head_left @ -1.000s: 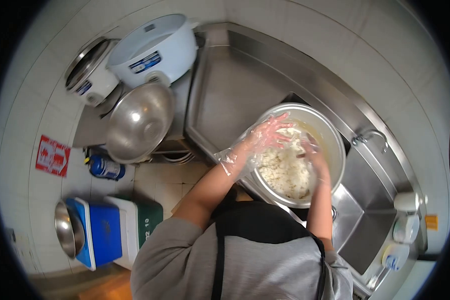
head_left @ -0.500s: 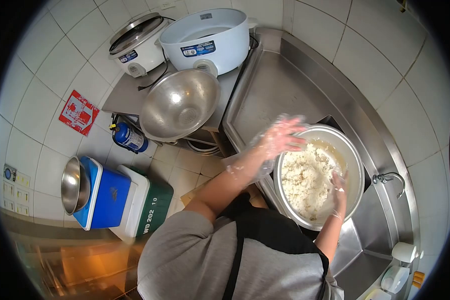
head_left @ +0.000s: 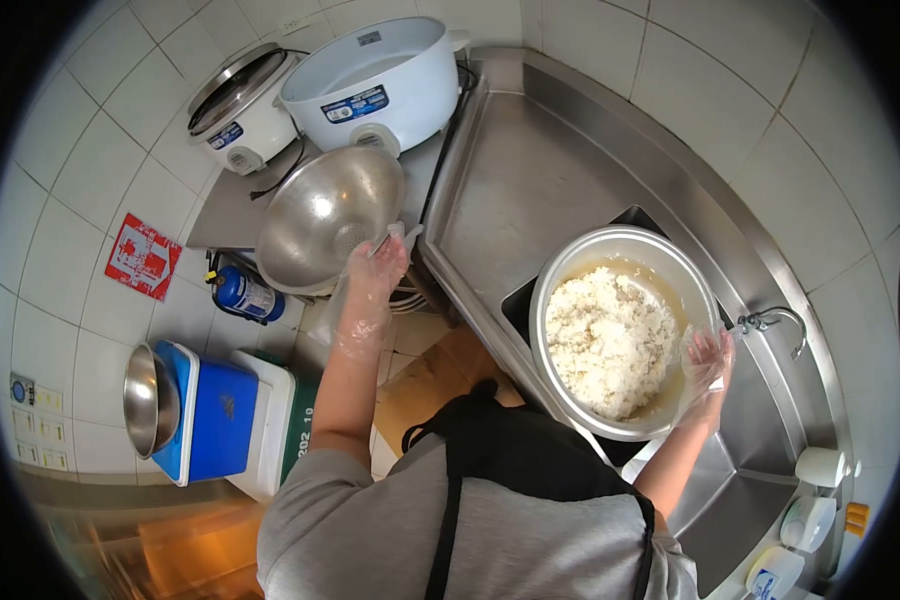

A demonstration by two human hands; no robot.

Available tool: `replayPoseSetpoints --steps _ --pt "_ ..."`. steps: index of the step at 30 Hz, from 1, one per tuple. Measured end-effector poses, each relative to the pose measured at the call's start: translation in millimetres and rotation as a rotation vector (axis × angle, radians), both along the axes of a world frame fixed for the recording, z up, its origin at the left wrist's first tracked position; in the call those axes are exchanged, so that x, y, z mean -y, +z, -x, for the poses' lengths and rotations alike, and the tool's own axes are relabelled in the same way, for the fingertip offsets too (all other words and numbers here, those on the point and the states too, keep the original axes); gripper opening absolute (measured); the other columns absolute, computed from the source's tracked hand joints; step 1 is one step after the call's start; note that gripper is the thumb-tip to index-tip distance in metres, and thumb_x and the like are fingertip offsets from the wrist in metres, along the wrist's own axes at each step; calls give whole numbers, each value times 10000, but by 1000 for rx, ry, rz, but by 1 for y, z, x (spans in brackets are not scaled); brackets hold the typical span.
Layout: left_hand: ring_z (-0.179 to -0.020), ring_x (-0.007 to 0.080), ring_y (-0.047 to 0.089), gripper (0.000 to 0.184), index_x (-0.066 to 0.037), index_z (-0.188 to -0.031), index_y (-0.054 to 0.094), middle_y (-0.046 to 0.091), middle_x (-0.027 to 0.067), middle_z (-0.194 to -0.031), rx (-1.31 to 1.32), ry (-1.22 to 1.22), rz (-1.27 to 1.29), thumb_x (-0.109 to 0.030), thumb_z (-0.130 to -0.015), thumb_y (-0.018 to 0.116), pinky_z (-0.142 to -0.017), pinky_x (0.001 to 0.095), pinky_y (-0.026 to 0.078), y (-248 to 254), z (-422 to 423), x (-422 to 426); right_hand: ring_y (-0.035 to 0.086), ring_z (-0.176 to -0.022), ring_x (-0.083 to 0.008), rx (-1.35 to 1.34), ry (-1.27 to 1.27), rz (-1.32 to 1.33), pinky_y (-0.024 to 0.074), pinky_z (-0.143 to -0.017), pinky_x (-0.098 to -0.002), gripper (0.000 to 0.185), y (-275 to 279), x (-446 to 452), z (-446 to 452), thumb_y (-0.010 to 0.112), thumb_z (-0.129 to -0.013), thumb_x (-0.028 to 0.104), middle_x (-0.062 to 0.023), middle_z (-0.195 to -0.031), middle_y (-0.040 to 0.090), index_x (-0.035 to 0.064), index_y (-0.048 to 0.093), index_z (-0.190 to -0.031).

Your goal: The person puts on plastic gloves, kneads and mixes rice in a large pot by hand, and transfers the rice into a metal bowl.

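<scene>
By the pot [head_left: 695,300] of rice [head_left: 610,340] is the gloved right hand [head_left: 707,362]

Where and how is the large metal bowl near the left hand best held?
I would take the bowl by its near rim, with the left hand coming from the person's side: the wide mouth faces toward the camera, so that edge seems reachable.

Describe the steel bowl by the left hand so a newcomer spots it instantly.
Start at the steel sink counter; left of it in the view, a side table holds a big open cooker. Just below that cooker is the wide steel bowl, with the gloved left hand at its rim. Unlike the smaller bowl by the blue cooler, it shows a dotted patch at its bottom.
</scene>
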State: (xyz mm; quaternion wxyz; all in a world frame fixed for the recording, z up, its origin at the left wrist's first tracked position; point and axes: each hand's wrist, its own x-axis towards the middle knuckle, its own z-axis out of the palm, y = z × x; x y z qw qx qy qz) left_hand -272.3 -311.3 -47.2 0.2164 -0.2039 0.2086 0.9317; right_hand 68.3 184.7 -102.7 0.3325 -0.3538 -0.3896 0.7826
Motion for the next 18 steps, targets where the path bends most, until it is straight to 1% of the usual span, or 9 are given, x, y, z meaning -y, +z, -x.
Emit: replayPoseSetpoints --steps 1,4,7,10,11,14,15,17,18 --pt "-785 244 615 411 36 -1095 494 609 135 -962 23 -8 -20 -271 -883 323 -652 357 512 2 -1 -2 518 -1018 -267 -15 2 1 454 -805 -383 583 -1 -2 -1 597 -816 444 -140 -1209 496 141 389 -1269" --pt "-776 208 613 400 45 -1092 466 586 139 -984 59 -88 -79 -247 -863 317 -597 298 520 34 -41 -32 544 -966 -262 -59 -18 3 474 -778 -376 579 9 3 -12 609 -805 445 -134 -1177 513 141 408 -1256" --pt "-805 205 614 412 52 -1124 441 594 125 -975 60 -313 -63 -249 -869 321 -613 290 522 51 -76 -57 558 -949 -262 -84 -39 -43 486 -770 -373 611 12 -2 -22 605 -805 452 -137 -1167 519 134 392 -1281" --pt "-829 223 616 421 63 -1134 421 592 135 -977 74 -464 -93 -258 -877 329 -628 302 521 35 -78 -74 592 -870 -248 -148 -56 -18 523 -723 -354 506 19 2 -25 595 -837 385 -160 -1127 545 113 434 -1232" --pt "-834 231 614 410 64 -1120 426 590 147 -975 60 -497 -83 -265 -888 343 -643 316 518 31 -78 -81 595 -869 -251 -162 -44 -44 527 -729 -371 516 17 2 -26 588 -840 390 -160 -1126 546 105 427 -1239" --pt "-831 268 594 441 70 -1137 436 585 153 -957 95 -550 -160 -271 -865 370 -666 339 527 20 -87 -110 595 -880 -253 -229 -10 -48 528 -722 -384 545 18 11 -31 574 -845 406 -163 -1140 538 101 401 -1261" --pt "-848 270 587 442 72 -1129 438 579 167 -966 111 -587 -199 -277 -869 363 -667 348 529 16 -89 -119 596 -876 -264 -246 24 -11 528 -715 -409 590 14 8 -35 560 -840 453 -174 -1193 497 142 354 -1298" --pt "-842 269 588 442 74 -1124 441 579 167 -960 10 -567 -15 -280 -872 357 -663 348 530 0 -91 -139 582 -918 -287 -287 78 -41 519 -729 -444 661 21 16 -42 549 -817 520 -178 -1241 452 187 305 -1332" --pt "-834 259 592 385 54 -1172 342 554 186 -987 -35 -550 68 -179 -875 422 -633 318 518 -5 -94 -145 575 -939 -299 -308 103 -56 515 -736 -461 696 26 22 -45 544 -806 554 -179 -1265 430 209 280 -1350"
